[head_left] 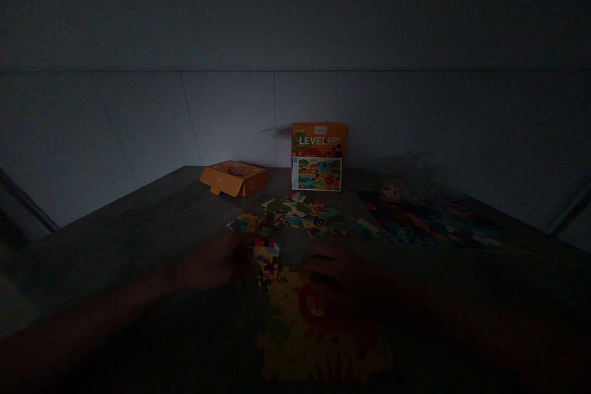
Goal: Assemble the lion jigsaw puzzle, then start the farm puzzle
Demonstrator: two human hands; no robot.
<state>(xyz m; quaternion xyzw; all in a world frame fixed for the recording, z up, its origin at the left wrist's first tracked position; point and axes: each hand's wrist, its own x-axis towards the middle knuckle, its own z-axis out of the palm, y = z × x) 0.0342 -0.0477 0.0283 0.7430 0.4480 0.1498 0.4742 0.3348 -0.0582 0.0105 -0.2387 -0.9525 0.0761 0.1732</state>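
Head view: beyond loose pieces [302, 217], a card [318, 174] half-hides an upright box [319, 141].

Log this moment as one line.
left hand: beside small puzzle section; right hand: over lion section; contact: unclear; loose pieces: scattered beyond; picture card: before upright LEVEL UP! box; view: very dark

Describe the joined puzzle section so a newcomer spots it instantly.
On the gray table, look at the end nearest the camera. There, partly hidden by the right hand, lies the joined puzzle section, mostly yellow. Unlike the loose pieces scattered beyond it, it is one interlocked sheet showing a red-maned lion.
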